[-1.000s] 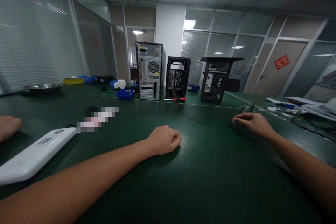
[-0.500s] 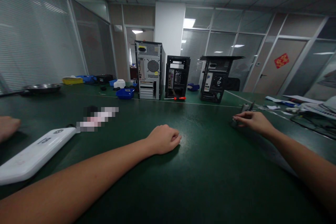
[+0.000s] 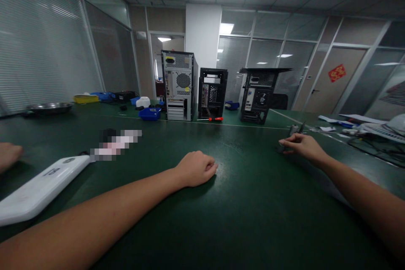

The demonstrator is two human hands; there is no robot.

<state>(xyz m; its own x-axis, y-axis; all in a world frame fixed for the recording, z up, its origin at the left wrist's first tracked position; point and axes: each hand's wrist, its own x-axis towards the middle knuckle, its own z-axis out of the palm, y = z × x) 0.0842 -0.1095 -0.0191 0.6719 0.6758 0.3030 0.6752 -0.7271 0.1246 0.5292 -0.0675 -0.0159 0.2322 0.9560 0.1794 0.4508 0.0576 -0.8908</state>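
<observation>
Fingers of my right hand (image 3: pixel 304 147) pinch a small grey piece (image 3: pixel 281 148) beneath their tips, long axis unclear; my left hand (image 3: pixel 196 169), curled closed, lies farther off.

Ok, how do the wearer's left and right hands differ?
The left hand is curled into a loose fist; the right hand has thumb and finger at a small grey item, grip unclear. The left hand is near mid-picture, the right hand farther right. Both are bare.
</observation>
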